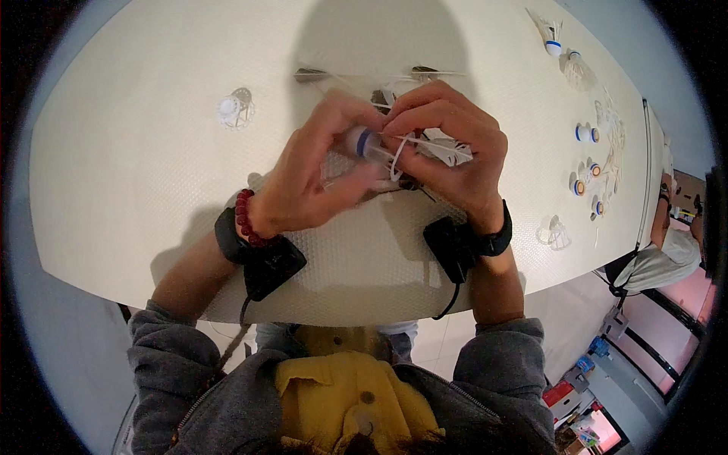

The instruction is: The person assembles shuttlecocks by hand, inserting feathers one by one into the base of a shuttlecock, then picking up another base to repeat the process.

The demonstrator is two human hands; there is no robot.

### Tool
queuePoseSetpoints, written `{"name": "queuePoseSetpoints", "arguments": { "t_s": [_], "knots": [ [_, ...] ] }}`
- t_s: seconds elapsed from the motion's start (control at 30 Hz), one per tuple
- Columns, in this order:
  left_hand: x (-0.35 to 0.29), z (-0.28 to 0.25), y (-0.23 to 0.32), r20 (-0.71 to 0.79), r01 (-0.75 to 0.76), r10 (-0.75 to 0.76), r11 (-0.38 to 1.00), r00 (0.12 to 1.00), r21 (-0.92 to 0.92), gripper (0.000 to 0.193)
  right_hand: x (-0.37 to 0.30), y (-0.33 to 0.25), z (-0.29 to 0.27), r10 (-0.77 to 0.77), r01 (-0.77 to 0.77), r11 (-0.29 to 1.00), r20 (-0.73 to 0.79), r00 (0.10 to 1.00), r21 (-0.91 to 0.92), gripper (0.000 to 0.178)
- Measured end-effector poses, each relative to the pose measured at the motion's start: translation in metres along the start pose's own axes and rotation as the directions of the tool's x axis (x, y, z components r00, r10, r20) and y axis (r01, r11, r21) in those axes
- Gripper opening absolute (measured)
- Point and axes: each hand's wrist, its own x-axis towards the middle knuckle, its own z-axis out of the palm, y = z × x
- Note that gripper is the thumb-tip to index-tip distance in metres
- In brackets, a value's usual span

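Note:
In front of me, a shuttlecock (359, 142) with a white rounded base and a blue band lies tilted between my hands. My left hand (299, 176), partly smeared by motion, curls around the base. A white ring and pale shafts extend from the base toward my right hand (464, 144). My right hand's fingers are pinched together on a white feather (451, 149) beside the ring. Its grip point is partly hidden by the fingers. Just beyond my hands, a dark-tipped feather (311, 74) and another feather (426, 72) lie on the table.
A white skirt-like plastic piece (228, 110) sits at the left of the white textured table (129, 189). On the right lie several loose bases (582, 133), shuttlecock pieces (553, 48) and another white skirt piece (559, 233). Another person's arm (662, 208) shows at the far right.

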Motion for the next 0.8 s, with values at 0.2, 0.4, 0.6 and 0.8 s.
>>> {"name": "queuePoseSetpoints", "arguments": {
  "t_s": [0.2, 0.4, 0.6, 0.8],
  "knots": [
    [-0.001, -0.001, -0.005, -0.009, 0.118, -0.119, 0.989, 0.993, -0.088, 0.021, 0.001, -0.002, 0.002, -0.001, 0.001, 1.0, -0.029, 1.0, -0.009, 0.02],
    [0.008, -0.006, 0.001, -0.082, -0.019, 0.039, 0.972, 0.996, 0.232, 0.016, 0.001, 0.0, 0.001, -0.029, 0.028, 0.999, -0.038, 0.999, -0.026, 0.021],
    [0.009, -0.007, 0.006, -0.119, -0.07, 0.112, 0.947, 0.987, 0.314, 0.015, -0.001, 0.005, 0.0, -0.037, 0.037, 0.999, -0.044, 0.998, 0.0, 0.022],
    [0.009, -0.008, 0.005, -0.088, -0.063, 0.101, 0.93, 0.991, 0.362, 0.012, -0.002, 0.006, 0.001, -0.035, 0.035, 0.999, -0.044, 0.998, -0.008, 0.02]
  ]
}}
